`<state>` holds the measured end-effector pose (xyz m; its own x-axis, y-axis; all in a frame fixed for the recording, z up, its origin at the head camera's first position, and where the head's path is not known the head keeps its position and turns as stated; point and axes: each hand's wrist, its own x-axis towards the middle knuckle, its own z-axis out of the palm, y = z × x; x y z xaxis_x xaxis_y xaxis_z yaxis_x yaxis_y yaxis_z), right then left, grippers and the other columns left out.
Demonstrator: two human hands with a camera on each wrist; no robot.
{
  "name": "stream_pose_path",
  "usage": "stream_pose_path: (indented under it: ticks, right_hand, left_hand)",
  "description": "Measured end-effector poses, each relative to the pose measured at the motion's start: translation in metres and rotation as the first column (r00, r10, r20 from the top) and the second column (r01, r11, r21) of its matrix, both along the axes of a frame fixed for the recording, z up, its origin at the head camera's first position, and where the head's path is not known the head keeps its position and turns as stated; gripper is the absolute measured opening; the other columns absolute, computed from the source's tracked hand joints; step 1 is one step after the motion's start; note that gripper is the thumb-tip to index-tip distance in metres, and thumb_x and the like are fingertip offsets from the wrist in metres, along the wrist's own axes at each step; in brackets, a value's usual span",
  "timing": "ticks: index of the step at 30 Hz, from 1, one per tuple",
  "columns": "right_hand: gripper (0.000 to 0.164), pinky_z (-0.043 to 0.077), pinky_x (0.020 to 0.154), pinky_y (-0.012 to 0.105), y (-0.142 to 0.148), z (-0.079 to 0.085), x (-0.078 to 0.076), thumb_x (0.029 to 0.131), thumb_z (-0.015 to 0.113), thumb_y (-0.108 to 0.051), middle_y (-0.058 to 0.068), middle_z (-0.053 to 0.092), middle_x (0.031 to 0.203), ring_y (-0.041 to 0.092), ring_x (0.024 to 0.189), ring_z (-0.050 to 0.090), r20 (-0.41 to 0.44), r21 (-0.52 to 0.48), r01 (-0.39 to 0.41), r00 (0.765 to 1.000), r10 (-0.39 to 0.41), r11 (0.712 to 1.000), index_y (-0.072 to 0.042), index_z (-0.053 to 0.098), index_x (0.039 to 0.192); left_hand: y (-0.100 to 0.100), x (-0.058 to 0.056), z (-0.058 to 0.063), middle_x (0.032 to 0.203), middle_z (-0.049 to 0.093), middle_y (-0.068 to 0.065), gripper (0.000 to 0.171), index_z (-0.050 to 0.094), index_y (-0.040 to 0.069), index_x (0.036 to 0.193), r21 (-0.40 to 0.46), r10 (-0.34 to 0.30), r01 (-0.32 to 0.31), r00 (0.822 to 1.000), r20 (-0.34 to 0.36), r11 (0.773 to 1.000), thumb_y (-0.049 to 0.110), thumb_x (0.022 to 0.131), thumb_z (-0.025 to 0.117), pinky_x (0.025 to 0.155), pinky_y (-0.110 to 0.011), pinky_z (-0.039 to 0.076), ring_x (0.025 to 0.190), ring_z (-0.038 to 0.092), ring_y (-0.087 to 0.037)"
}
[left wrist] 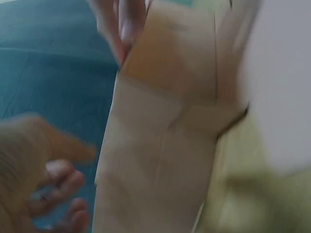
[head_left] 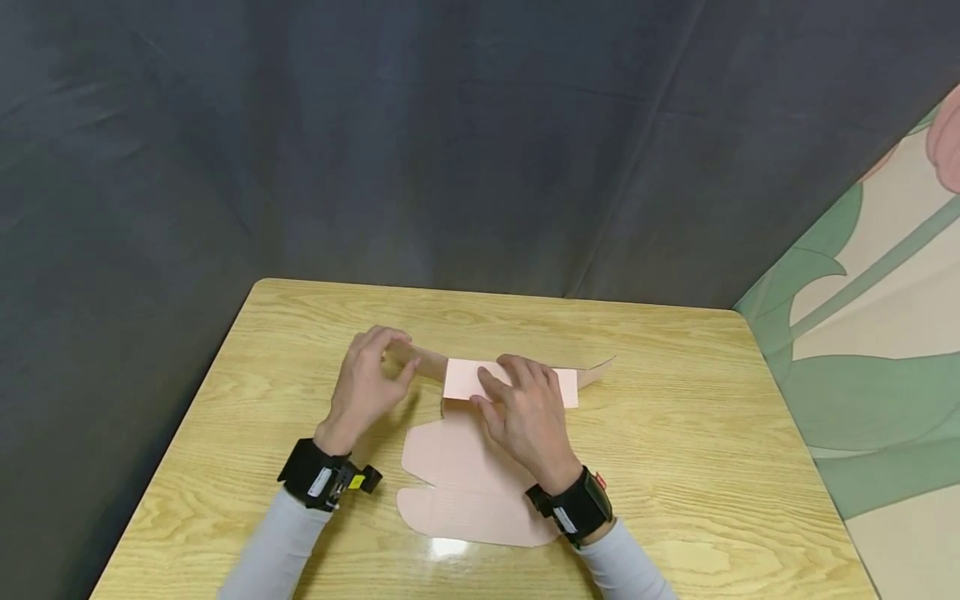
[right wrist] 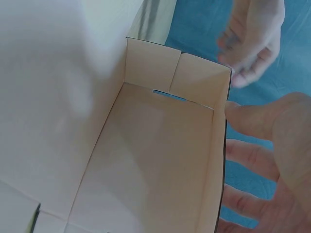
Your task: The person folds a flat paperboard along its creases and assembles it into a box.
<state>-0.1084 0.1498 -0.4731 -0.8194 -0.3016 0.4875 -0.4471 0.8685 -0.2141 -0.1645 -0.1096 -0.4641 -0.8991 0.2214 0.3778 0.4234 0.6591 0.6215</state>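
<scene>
The right hand (head_left: pixel 528 417) rests, fingers spread, against the part-folded cardboard box (head_left: pixel 480 475). To its left, the left hand (head_left: pixel 363 385) curves loosely, empty.

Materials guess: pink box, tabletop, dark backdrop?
Pink box: thin cardboard, matte; crisp creases, slim cut edges.
Tabletop: wood or wood-look laminate, can't tell which; yellowish grain, smooth glossy finish with a bright glare spot.
Dark backdrop: probably cloth, dull finish; soft wrinkles and a seam-like line.
</scene>
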Motion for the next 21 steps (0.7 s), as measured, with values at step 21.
stream_pose_path:
  ticks: [21]
  right_hand:
    - [0.034, 0.051, 0.101, 0.057, -0.006, -0.002, 0.0, 0.098, 0.078, -0.038, 0.017, 0.07, 0.131, 0.039, 0.122, 0.065, -0.017, 0.03, 0.01, 1.0, -0.009, 1.0, -0.017, 0.081, 0.125]
  left_hand:
    - [-0.027, -0.043, 0.002, 0.124, 0.078, -0.011, 0.028, 0.08, 0.006, 0.118, -0.374, -0.212, 0.236, 0.972, 0.105, 0.897, 0.021, 0.095, 0.083, 0.106, -0.057, 0.051, 0.119, 0.068, -0.036]
